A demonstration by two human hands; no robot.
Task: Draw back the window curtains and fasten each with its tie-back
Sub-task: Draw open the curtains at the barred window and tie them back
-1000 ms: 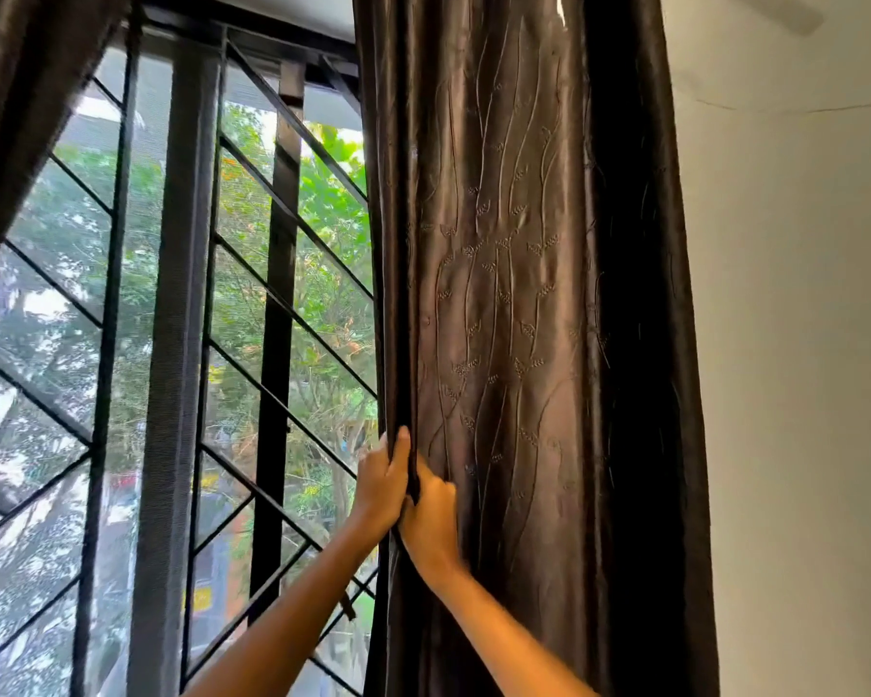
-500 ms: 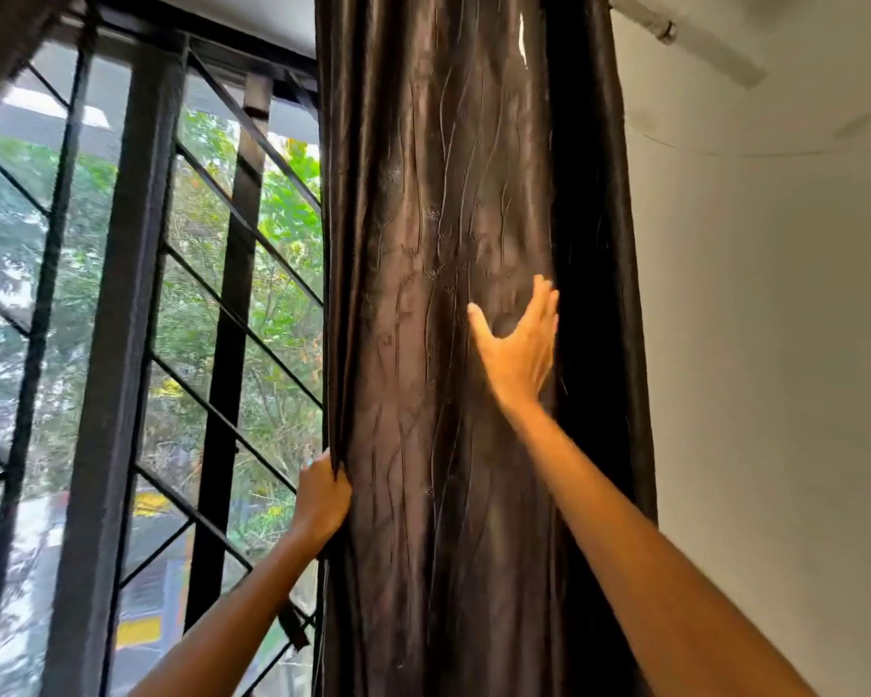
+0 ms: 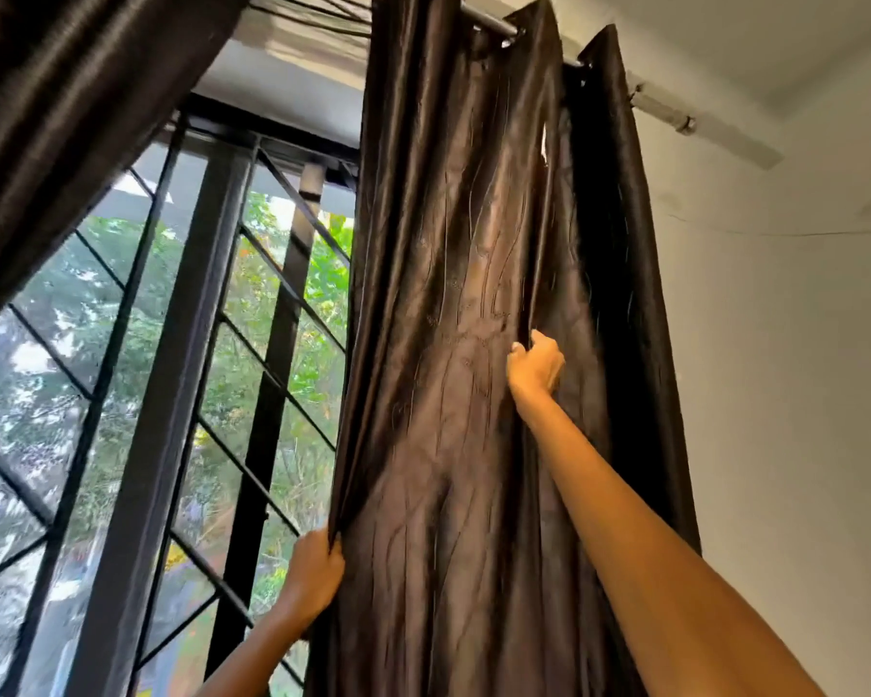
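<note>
Gathering is under way on the dark brown, glossy, vine-embossed curtain (image 3: 453, 374), which hangs bunched to the right of the black diamond-lattice window grille (image 3: 252, 344) and up against the pale wall (image 3: 785, 394). Its inner edge, the one nearest the grille, is gripped low down by the left hand (image 3: 315, 578), whose fingers are curled round a bundle of folds; this hold appears meant to keep the loose edge from swinging back across the glass. Higher up and further from the grille, a vertical pleat is pinched by the right hand (image 3: 536, 367), its fingers closed on the cloth, probably so that the folds can be stacked tidily before anything is wrapped round them. Each grip is therefore closed on fabric, neither one free.

Above the grille, the curtain is carried on a grey metal rod (image 3: 675, 115) threaded through its top eyelets, with a small tear or light gap showing near the upper folds. A second dark curtain (image 3: 71, 118) is seen at the grille's upper left, cut off by the frame, so whether it is already tied cannot be told. No tie-back is visible anywhere; its place, and any hook for it, lies out of view. The curtain's lower part is also cropped away.
</note>
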